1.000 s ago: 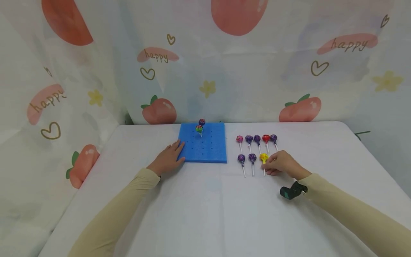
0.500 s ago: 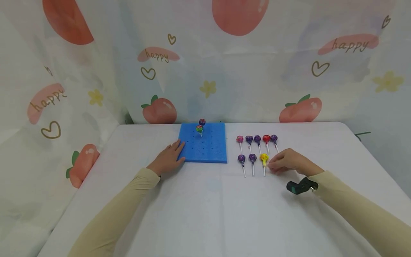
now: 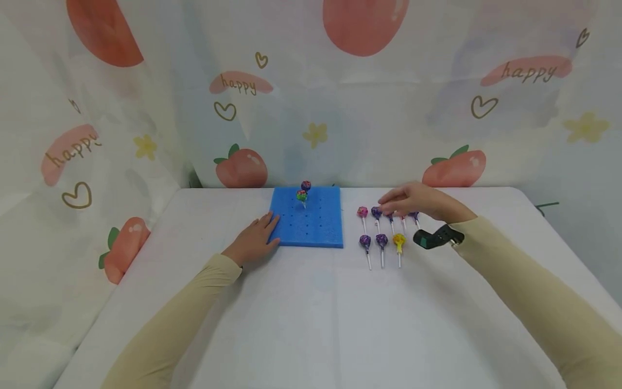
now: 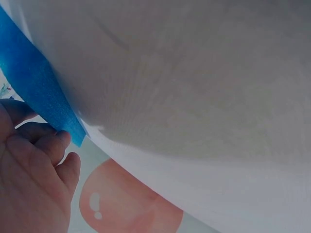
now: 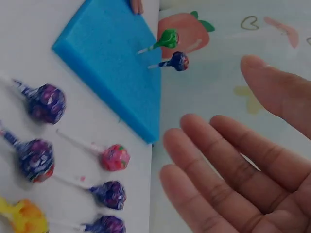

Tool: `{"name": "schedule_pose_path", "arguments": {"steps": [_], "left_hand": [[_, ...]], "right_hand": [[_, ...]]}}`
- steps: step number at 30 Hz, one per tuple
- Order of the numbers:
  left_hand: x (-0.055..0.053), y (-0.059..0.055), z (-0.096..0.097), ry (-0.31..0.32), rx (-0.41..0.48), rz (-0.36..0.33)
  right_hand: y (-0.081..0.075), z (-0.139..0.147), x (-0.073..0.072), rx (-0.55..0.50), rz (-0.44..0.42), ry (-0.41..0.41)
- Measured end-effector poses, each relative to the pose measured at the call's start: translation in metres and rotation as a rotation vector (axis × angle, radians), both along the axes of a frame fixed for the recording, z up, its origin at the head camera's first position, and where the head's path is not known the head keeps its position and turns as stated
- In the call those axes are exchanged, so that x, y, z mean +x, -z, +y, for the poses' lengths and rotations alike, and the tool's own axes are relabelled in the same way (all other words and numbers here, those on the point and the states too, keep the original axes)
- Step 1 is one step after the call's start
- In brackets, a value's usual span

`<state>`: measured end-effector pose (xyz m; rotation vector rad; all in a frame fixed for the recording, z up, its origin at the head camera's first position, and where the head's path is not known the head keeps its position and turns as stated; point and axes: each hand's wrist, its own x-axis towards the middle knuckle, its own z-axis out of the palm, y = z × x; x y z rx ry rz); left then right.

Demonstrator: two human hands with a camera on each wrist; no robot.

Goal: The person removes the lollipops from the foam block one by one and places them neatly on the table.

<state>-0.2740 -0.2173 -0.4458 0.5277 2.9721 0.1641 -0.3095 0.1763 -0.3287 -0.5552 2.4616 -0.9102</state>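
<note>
My left hand [image 3: 252, 242] rests at the left edge of a blue foam board [image 3: 311, 235] with rows of small holes, its fingers on the edge. Two lollipops stand upright in the board: a green one [image 3: 302, 196] and a dark blue one [image 5: 180, 61] behind it. Over the back row of lollipops hovers my right hand [image 3: 420, 201], fingers extended and holding nothing, as the right wrist view shows. It partly covers that row. A pink lollipop [image 3: 362, 212] and a purple lollipop [image 3: 376, 213] show at the row's left end.
A front row lies nearer: two purple lollipops [image 3: 381, 241] and a yellow lollipop [image 3: 399, 241], sticks toward me. White cloth covers the table [image 3: 291, 324]. A printed curtain [image 3: 364, 119] hangs right behind the table's back edge.
My right hand has let go of the yellow lollipop, drawn back, then moved up and away over the back row. The yellow lollipop stays on the table; my left hand has not moved.
</note>
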Motion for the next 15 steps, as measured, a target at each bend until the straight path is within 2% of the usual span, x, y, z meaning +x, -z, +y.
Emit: {"name": "schedule_pose_path", "arguments": {"steps": [4, 8, 12, 15], "left_hand": [[-0.001, 0.002, -0.001, -0.007, 0.003, 0.001], [-0.002, 0.003, -0.001, -0.007, 0.0, 0.0], [-0.002, 0.003, -0.001, -0.006, -0.01, -0.01], [-0.002, 0.001, -0.001, -0.008, -0.01, -0.013]], "right_hand": [[0.003, -0.032, -0.021, -0.188, 0.051, 0.015], [0.019, -0.062, -0.041, -0.366, 0.025, 0.085], [0.037, -0.091, -0.052, -0.462, -0.027, 0.153], [0.049, -0.11, -0.053, -0.505, -0.07, 0.168]]}}
